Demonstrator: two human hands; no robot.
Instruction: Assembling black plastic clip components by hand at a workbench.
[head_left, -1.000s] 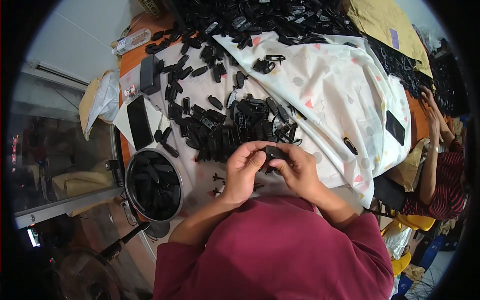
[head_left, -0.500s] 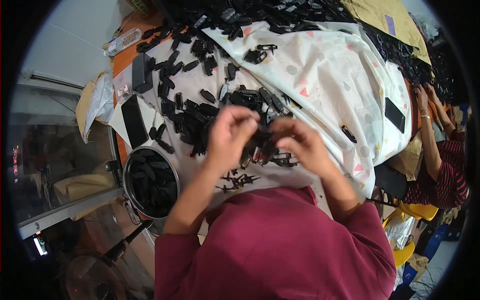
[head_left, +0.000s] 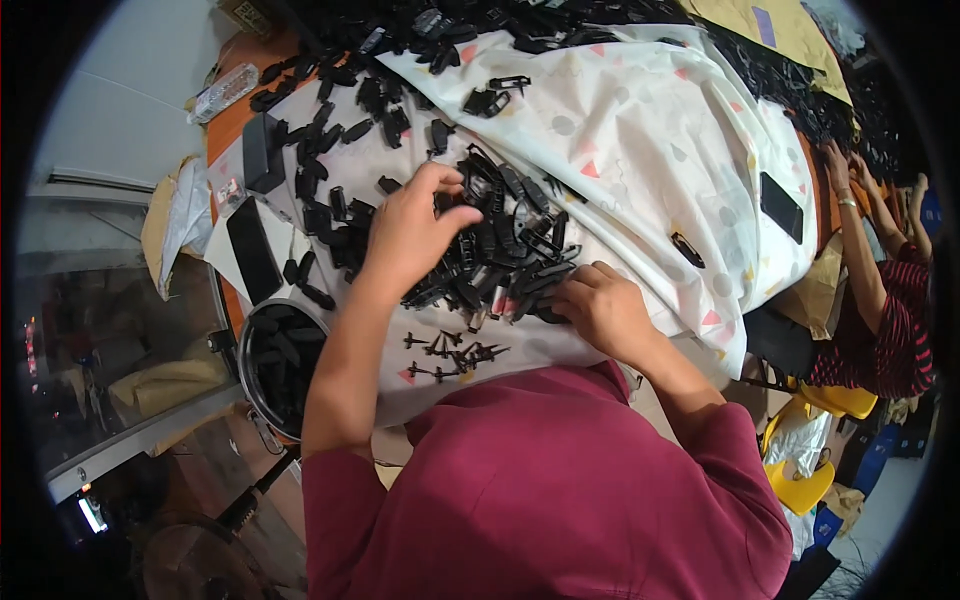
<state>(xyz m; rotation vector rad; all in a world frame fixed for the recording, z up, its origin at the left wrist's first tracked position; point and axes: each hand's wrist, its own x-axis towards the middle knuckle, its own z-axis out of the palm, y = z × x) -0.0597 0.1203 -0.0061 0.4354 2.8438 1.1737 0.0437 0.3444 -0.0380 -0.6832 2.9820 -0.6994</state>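
A pile of small black plastic parts point(head_left: 490, 240), some of them open frames, lies on the patterned cloth in front of me. Over the pile's left side my left hand point(head_left: 415, 230) hovers, its thumb and fingers apart and nothing visible between them. My right hand point(head_left: 605, 312) rests at the pile's right edge, fingers curled together onto a black plastic part point(head_left: 548, 308) that they mostly cover. Nearer to me, several thin dark pieces with crossbars point(head_left: 452, 352) are scattered on the cloth. A small red and white item point(head_left: 500, 298) pokes out among the black parts.
Left of the pile stands a round metal bowl point(head_left: 248, 385) with black parts inside. Behind it are a dark phone point(head_left: 255, 250), a black box point(head_left: 263, 152) and a clear bottle point(head_left: 224, 92). Another phone point(head_left: 781, 208) lies right. A co-worker's arms point(head_left: 860, 240) reach in at the far right.
My hands, close together before, have moved apart: the left goes left and opens, the right comes down to the pile's right edge. The view has shifted slightly.
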